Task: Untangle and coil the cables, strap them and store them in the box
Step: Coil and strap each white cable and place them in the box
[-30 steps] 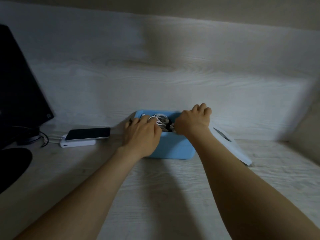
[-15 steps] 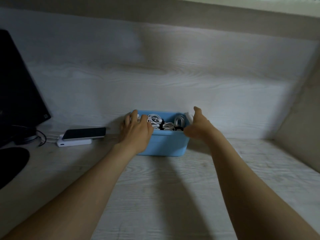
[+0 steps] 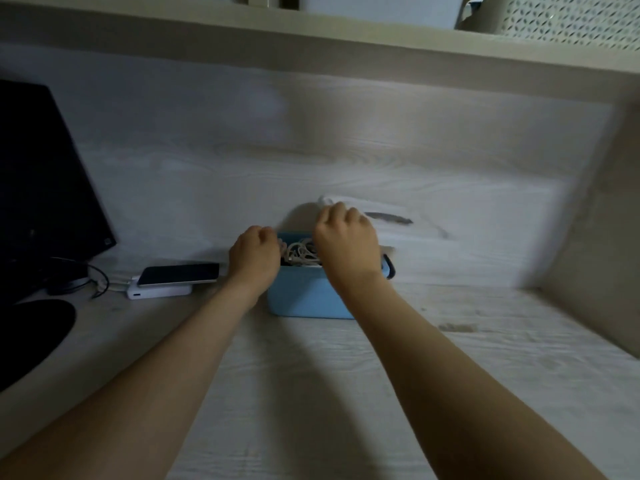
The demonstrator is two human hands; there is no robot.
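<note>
The desk [image 3: 311, 393] carried our blue box [image 3: 304, 296] at its back edge, white cables [image 3: 300, 255] coiled inside. Our right hand [image 3: 348, 242] clamped a blurred white lid [image 3: 391, 220] above it; our left hand [image 3: 254, 259] (fingers curled) gripped the box's left rim.

Your one head camera looks forward and down along both forearms, wide-angle, over the desk [image 3: 311, 393] toward the back wall [image 3: 346, 140]; the shelf [image 3: 311, 39] edges the top.
</note>
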